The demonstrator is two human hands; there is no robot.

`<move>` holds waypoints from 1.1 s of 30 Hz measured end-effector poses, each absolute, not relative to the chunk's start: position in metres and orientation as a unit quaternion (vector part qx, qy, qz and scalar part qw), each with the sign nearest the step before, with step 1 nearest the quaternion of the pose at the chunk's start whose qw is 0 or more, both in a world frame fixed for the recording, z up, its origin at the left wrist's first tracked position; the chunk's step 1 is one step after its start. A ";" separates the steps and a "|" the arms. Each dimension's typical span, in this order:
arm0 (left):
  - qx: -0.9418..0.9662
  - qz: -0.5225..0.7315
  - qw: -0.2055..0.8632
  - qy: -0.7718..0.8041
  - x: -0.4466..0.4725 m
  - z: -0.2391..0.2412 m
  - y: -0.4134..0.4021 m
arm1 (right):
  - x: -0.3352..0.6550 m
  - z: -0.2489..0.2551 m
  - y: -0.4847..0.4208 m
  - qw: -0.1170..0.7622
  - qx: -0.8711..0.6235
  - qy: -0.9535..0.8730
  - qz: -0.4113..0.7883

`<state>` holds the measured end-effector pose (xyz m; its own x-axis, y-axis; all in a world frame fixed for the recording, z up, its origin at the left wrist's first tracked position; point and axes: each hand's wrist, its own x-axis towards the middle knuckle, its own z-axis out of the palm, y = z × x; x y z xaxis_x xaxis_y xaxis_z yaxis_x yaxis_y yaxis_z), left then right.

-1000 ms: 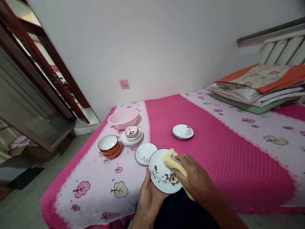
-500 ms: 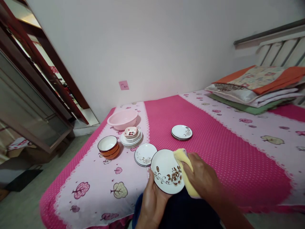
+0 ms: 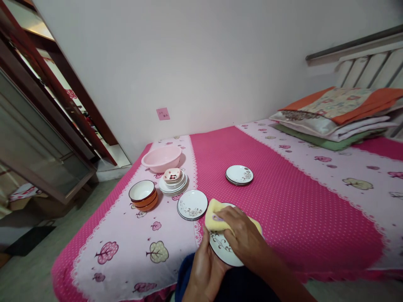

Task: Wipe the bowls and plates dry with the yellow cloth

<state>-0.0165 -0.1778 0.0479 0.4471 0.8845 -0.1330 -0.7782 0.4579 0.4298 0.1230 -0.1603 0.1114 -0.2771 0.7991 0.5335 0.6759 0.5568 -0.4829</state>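
My left hand (image 3: pixel 206 268) grips the lower left edge of a white plate (image 3: pixel 225 249) with a dark rim and brown floral pattern, held above my lap. In my right hand (image 3: pixel 242 233) is a folded yellow cloth (image 3: pixel 215 216), pressed on the plate's upper face. The cloth and fingers hide much of the plate. Just left of it, a small stack of similar floral plates (image 3: pixel 192 204) lies on the bed. Another stack of floral plates (image 3: pixel 239 174) sits farther back on the pink cover.
Orange bowls (image 3: pixel 143 195), white dishes (image 3: pixel 173 186) topped by a small patterned bowl (image 3: pixel 172 175), and a pink basin (image 3: pixel 162 158) stand at the left. Folded bedding (image 3: pixel 336 113) is piled at the right. A wall (image 3: pixel 204 63) rises behind the bed.
My right hand has swept the cloth leftward from the plate's right edge across its upper part. The held plate has shifted slightly right and down.
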 end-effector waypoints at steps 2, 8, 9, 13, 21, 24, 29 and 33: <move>0.142 0.493 0.838 0.185 -0.023 0.051 -0.175 | 0.121 0.119 -0.167 0.382 -0.436 -0.810 0.091; 0.135 0.485 0.835 0.223 -0.039 0.063 -0.168 | 0.131 0.127 -0.181 0.345 -0.364 -0.856 0.124; 0.135 0.483 0.834 0.230 -0.041 0.065 -0.167 | 0.134 0.125 -0.182 0.336 -0.353 -0.864 0.127; 0.148 0.479 0.827 0.254 -0.049 0.071 -0.165 | 0.142 0.107 -0.180 0.323 -0.345 -0.873 0.121; 0.190 0.492 0.808 0.262 -0.077 0.069 -0.161 | 0.183 0.112 -0.159 0.262 -0.558 -0.787 -0.027; 0.216 0.494 0.823 0.178 -0.082 0.060 -0.158 | 0.208 0.121 -0.157 0.343 -0.596 -0.718 -0.107; 0.234 0.493 0.828 0.125 -0.080 0.055 -0.157 | 0.225 0.123 -0.162 0.385 -0.651 -0.650 -0.073; 0.227 0.490 0.833 0.119 -0.074 0.059 -0.158 | 0.221 0.124 -0.164 0.371 -0.683 -0.629 -0.003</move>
